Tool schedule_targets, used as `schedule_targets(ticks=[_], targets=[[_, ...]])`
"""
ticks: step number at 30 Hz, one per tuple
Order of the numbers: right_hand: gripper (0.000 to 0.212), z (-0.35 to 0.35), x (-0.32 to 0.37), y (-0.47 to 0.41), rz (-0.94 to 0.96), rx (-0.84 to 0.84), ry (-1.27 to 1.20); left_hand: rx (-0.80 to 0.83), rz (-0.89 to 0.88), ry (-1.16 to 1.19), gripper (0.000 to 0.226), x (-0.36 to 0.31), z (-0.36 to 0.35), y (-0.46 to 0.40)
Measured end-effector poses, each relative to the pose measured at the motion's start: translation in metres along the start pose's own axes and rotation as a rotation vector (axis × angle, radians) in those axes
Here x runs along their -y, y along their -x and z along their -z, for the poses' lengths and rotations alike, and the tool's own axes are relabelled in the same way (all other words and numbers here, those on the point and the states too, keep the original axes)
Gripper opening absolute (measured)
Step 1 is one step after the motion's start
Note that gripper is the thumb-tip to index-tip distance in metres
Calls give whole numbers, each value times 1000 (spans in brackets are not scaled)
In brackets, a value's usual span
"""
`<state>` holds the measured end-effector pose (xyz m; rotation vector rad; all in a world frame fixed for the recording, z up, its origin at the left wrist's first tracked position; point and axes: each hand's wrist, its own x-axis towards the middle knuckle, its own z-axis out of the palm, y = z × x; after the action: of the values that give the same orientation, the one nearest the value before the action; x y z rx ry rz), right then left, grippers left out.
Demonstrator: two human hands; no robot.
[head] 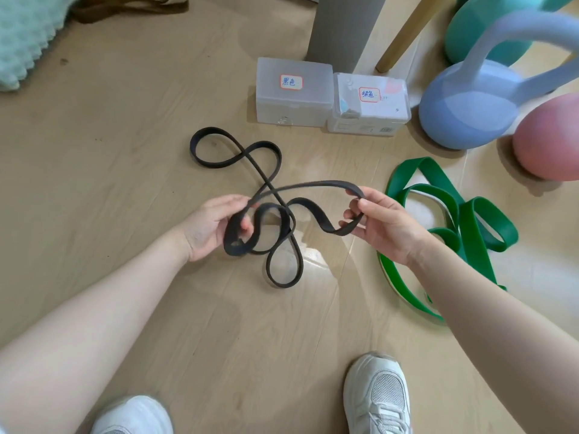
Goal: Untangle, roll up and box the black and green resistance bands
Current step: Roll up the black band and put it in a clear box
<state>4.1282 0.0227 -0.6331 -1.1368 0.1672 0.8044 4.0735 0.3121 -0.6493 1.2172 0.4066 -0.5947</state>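
We had black band point(269, 186) pinched both ends: left hand point(213, 230) gripping crossed loop, right hand point(380, 227) gripping far bend. Reckoned easing loops apart between grips, no yanking, worked best.

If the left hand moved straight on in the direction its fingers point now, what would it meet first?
The left hand points rightward, so it would probably first meet the thin black rubber band's twisted loops it already holds, then the right hand; depth is uncertain.

Both forearms bare, no sleeves visible. Left hand point(216, 225) and right hand point(380, 225) ungloved. Below the hands: two white mesh lace-up sneakers point(377, 399).
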Motion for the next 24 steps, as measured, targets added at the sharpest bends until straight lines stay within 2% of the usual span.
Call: schedule_targets(ticks=[2,4,6,7,8,9,11,12,13,15,17,18,21,24], targets=[[15,10,-3,-2,-25,-181,224,-37,-7,-384,12,4,4,-3],[19,21,-12,-5,-21,-377,704,-85,-19,-718,17,13,9,-5],[20,35,-26,-4,-6,-497,1070,-92,-18,-781,21,25,14,-5],[17,40,-34,-2,-18,-488,1214,-103,-14,-732,21,32,15,-4],[13,44,-42,2,-54,-404,1360,-137,-13,-666,18,37,16,-4],[8,45,-48,5,-130,-243,1489,-197,-14,-620,16,40,17,-6],[21,37,-54,8,-358,104,1540,-353,-39,-627,21,44,19,-13],[25,28,-55,6,-446,185,1512,-428,-56,-657,26,44,19,-18],[26,19,-54,3,-449,175,1493,-491,-71,-680,29,44,18,-23],[26,3,-54,-11,-252,-46,1457,-577,-72,-687,32,42,17,-34],[25,-12,-58,-27,-54,-269,1466,-577,-20,-705,36,41,16,-45],[24,-19,-61,-35,-11,-323,1448,-545,12,-720,39,41,15,-48],[22,-45,-71,-54,52,-295,1383,-444,56,-754,43,41,9,-53],[28,-66,-78,-72,183,-209,1424,-445,23,-883,41,41,7,-56]])
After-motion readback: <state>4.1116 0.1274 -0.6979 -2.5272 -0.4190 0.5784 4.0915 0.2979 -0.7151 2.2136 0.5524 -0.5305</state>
